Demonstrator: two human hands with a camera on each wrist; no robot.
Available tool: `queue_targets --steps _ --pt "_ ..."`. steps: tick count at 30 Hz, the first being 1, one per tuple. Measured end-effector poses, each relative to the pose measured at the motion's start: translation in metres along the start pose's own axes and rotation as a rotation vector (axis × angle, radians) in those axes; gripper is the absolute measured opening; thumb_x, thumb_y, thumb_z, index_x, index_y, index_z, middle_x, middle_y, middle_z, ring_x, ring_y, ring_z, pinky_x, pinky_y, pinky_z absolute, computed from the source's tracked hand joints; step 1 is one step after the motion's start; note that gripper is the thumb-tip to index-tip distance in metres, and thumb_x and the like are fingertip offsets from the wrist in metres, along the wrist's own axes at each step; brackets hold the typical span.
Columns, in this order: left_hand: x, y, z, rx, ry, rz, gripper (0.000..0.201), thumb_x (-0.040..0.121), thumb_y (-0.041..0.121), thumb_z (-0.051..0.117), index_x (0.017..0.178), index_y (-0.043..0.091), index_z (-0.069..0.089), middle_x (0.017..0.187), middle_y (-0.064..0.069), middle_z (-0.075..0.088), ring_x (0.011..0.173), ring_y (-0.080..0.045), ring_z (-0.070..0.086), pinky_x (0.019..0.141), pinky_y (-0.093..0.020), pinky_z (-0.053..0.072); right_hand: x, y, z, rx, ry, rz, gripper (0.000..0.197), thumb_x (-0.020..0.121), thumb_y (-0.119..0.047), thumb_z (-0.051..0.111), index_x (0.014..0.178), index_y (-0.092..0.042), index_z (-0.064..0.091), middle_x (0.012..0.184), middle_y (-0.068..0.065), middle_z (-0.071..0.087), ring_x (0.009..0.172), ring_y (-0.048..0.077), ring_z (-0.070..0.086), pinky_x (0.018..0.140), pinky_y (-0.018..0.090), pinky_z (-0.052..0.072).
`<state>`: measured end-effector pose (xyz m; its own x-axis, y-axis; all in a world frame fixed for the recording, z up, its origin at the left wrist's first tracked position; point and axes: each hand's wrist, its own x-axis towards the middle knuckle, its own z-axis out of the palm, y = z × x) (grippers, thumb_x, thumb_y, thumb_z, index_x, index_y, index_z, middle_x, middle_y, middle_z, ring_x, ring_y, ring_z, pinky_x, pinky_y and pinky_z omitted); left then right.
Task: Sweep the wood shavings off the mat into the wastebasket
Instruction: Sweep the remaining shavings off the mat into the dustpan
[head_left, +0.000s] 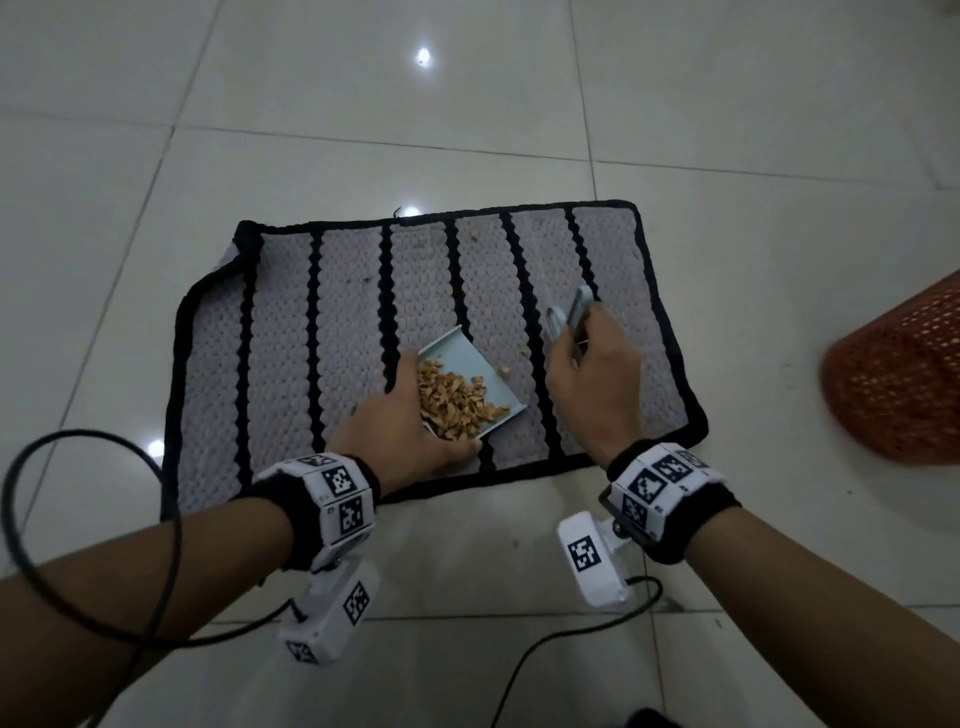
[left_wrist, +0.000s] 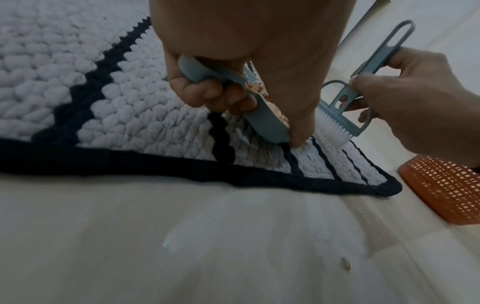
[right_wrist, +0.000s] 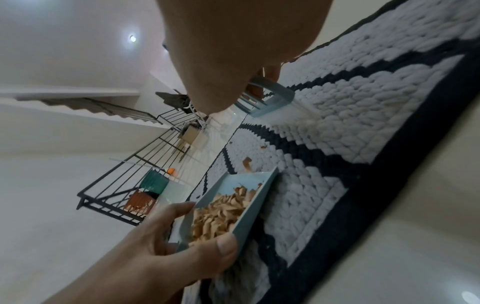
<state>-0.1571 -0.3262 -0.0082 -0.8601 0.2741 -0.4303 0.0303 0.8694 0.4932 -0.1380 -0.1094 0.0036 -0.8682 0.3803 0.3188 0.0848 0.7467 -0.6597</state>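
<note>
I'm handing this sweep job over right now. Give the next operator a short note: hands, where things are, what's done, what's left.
Left hand grips the small dustpan, tilted on the mat and holding a pile of wood shavings.
Right hand holds the little brush, bristles down towards the mat right of the pan.
Orange wastebasket stands on the floor off the mat's right edge.
Done: most shavings are in the pan.
Left: a few stray shavings lie by the pan's lip and further up the mat; sweep them in, then tip the pan into the basket.
</note>
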Motion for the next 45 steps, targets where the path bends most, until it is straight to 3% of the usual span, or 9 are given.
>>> queue_targets --steps 4,8,14,20,26,31,36,42,45 --pt "0.004 0.001 0.0 0.07 -0.032 0.035 0.128 0.059 0.078 0.073 0.153 0.034 -0.002 0.128 -0.004 0.061 0.101 -0.027 0.065 0.085 -0.04 0.056 -0.008 -0.002 0.0 0.03 -0.026 0.001 0.008 0.097 -0.014 0.058 0.089 -0.011 0.056 0.069 0.0 0.053 0.057 0.004 0.044 0.052 0.012 0.029" --pt "0.01 0.002 -0.003 0.072 -0.059 0.024 0.13 0.058 0.076 0.075 0.154 0.032 -0.001 0.135 -0.006 0.057 0.11 -0.028 0.062 0.092 -0.043 0.053 -0.018 -0.01 0.0 0.031 -0.082 -0.037 0.007 0.095 -0.012 0.058 0.09 -0.008 0.058 0.072 0.004 0.059 0.06 0.018 0.053 0.05 0.028 0.039" --pt "0.007 0.005 -0.003 0.101 -0.028 0.025 0.129 0.057 0.078 0.074 0.153 0.032 0.0 0.129 -0.005 0.061 0.105 -0.027 0.064 0.087 -0.043 0.055 -0.04 -0.03 -0.011 0.132 -0.089 -0.016 0.005 0.095 -0.009 0.059 0.091 -0.009 0.058 0.071 -0.001 0.056 0.057 0.003 0.047 0.051 0.01 0.032" --pt "0.005 0.004 -0.005 0.06 -0.024 0.013 0.126 0.06 0.074 0.076 0.153 0.029 0.002 0.124 -0.004 0.062 0.1 -0.027 0.065 0.08 -0.039 0.056 -0.031 -0.021 -0.02 0.156 0.038 0.087 0.005 0.098 -0.014 0.055 0.099 -0.009 0.058 0.078 0.003 0.062 0.064 0.013 0.055 0.055 0.014 0.04" --pt "0.005 0.005 -0.005 0.063 -0.023 0.001 0.128 0.059 0.073 0.077 0.153 0.029 0.002 0.127 -0.005 0.061 0.103 -0.029 0.064 0.084 -0.04 0.055 -0.031 -0.016 -0.008 0.075 -0.067 0.054 0.004 0.097 -0.013 0.056 0.095 -0.01 0.057 0.076 -0.002 0.056 0.064 0.01 0.048 0.054 0.017 0.031" --pt "0.003 0.005 -0.007 0.074 -0.013 0.007 0.128 0.056 0.073 0.077 0.151 0.032 0.003 0.125 -0.005 0.062 0.102 -0.027 0.064 0.085 -0.04 0.055 -0.042 -0.029 -0.005 0.137 -0.119 -0.005 0.006 0.097 -0.013 0.056 0.093 -0.008 0.058 0.073 -0.002 0.056 0.061 0.006 0.05 0.05 0.018 0.036" --pt "-0.004 0.001 -0.007 0.094 -0.002 -0.004 0.13 0.058 0.074 0.077 0.153 0.026 0.003 0.123 -0.002 0.063 0.097 -0.025 0.065 0.07 -0.03 0.048 -0.036 -0.027 -0.012 0.17 -0.005 0.038 0.006 0.097 -0.011 0.056 0.093 -0.006 0.057 0.073 0.006 0.059 0.06 0.018 0.053 0.051 0.029 0.042" --pt "-0.005 -0.008 -0.013 0.05 0.035 -0.002 0.124 0.058 0.073 0.077 0.15 0.03 0.006 0.118 -0.002 0.065 0.097 -0.026 0.066 0.077 -0.037 0.056 -0.036 -0.024 -0.002 0.112 -0.051 0.046 0.006 0.097 -0.01 0.055 0.1 -0.006 0.058 0.083 0.002 0.059 0.072 0.007 0.05 0.061 0.013 0.039" --pt "-0.008 -0.014 -0.015 0.071 0.041 -0.009 0.126 0.051 0.078 0.074 0.147 0.035 0.006 0.118 -0.002 0.065 0.096 -0.027 0.066 0.079 -0.042 0.058 -0.039 -0.023 0.0 0.101 -0.079 0.038 0.004 0.097 -0.011 0.055 0.096 -0.008 0.057 0.082 0.003 0.059 0.071 0.01 0.05 0.059 0.018 0.04"
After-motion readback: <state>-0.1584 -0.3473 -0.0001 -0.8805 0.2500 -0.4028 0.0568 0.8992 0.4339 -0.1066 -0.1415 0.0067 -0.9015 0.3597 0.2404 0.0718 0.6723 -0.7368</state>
